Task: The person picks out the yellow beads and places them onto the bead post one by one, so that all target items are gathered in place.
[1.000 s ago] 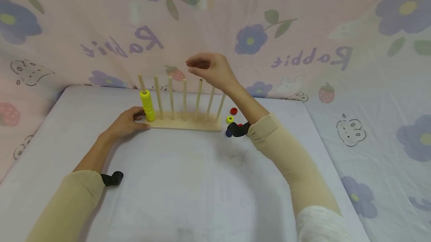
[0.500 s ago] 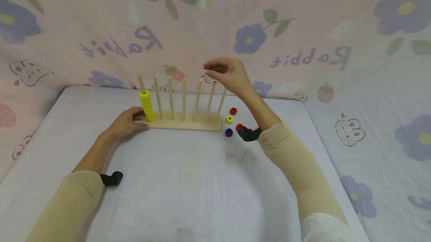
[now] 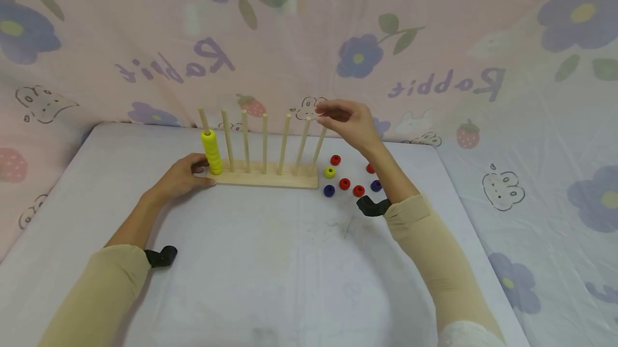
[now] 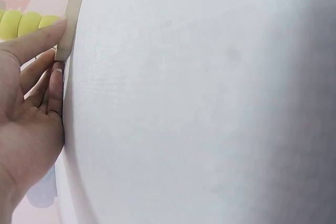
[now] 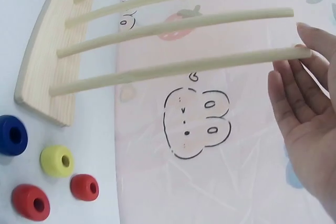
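Note:
A wooden peg stand (image 3: pixel 265 179) with a row of upright pegs stands at the back of the table. Its leftmost peg carries a stack of yellow beads (image 3: pixel 211 153); the other pegs are bare. My left hand (image 3: pixel 182 176) holds the left end of the base, thumb at the front edge and fingers at the end face, as the left wrist view shows. Up by the top of the rightmost peg (image 5: pixel 184 68) is my right hand (image 3: pixel 354 126), its fingers loosely bent with nothing between them. In the right wrist view the peg tip overlaps the fingers (image 5: pixel 286 95).
Right of the stand lie several loose beads: a yellow bead (image 3: pixel 330 172), a blue bead (image 3: pixel 329 191), a red bead (image 3: pixel 345 184) and others. My right forearm passes over the right side of the white table (image 3: pixel 241 261). A patterned cloth (image 3: pixel 289 41) hangs behind.
My right hand has moved right and down along the peg tops, from above the middle pegs to the rightmost one. More beads have come into view. The left hand has stayed put.

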Demonstrator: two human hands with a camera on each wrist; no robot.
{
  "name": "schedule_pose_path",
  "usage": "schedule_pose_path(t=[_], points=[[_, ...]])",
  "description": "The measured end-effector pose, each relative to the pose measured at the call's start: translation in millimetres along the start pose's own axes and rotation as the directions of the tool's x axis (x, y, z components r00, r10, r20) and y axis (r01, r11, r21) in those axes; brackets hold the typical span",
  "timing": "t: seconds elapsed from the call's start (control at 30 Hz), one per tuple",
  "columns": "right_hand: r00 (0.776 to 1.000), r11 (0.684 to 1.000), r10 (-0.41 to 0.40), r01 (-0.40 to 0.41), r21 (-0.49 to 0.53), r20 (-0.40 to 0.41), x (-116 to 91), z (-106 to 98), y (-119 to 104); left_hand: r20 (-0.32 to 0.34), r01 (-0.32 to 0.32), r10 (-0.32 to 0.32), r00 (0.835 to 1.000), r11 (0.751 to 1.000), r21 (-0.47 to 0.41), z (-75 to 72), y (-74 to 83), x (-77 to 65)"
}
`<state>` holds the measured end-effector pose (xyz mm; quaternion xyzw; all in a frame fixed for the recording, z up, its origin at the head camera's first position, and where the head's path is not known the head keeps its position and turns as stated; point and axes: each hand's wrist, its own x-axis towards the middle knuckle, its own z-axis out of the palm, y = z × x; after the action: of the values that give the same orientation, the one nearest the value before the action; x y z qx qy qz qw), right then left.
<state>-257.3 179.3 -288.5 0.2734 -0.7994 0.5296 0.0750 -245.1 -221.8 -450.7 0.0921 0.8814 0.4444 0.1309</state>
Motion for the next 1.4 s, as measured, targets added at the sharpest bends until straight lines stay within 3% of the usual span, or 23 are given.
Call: schedule_pose_path(t=[0.4, 0.8, 1.1, 1.4], points=[[0.999, 0.999, 0.021, -0.019, -0.050, 0.035, -28, -12, 18, -0.003, 0.009, -0.009, 1.000, 1.000, 0.009, -0.1, -0.7, 1.2], [0.996, 0.992, 0.090, -0.089, -0.093, 0.012, -63, -10, 96, -0.001, 0.014, -0.014, 1.000, 1.000, 0.006, -0.8, -0.9, 0.5], [0.992, 0.985, 0.118, -0.112, -0.130, 0.041, -72, -4, 126, -0.007, -0.002, 0.002, 1.000, 1.000, 0.007, -0.5, -2.0, 1.3], [0.974, 0.961, 0.227, -0.222, -0.163, 0.013, -78, 3, 148, -0.006, 0.003, -0.003, 1.000, 1.000, 0.009, 0.9, -2.6, 4.1]])
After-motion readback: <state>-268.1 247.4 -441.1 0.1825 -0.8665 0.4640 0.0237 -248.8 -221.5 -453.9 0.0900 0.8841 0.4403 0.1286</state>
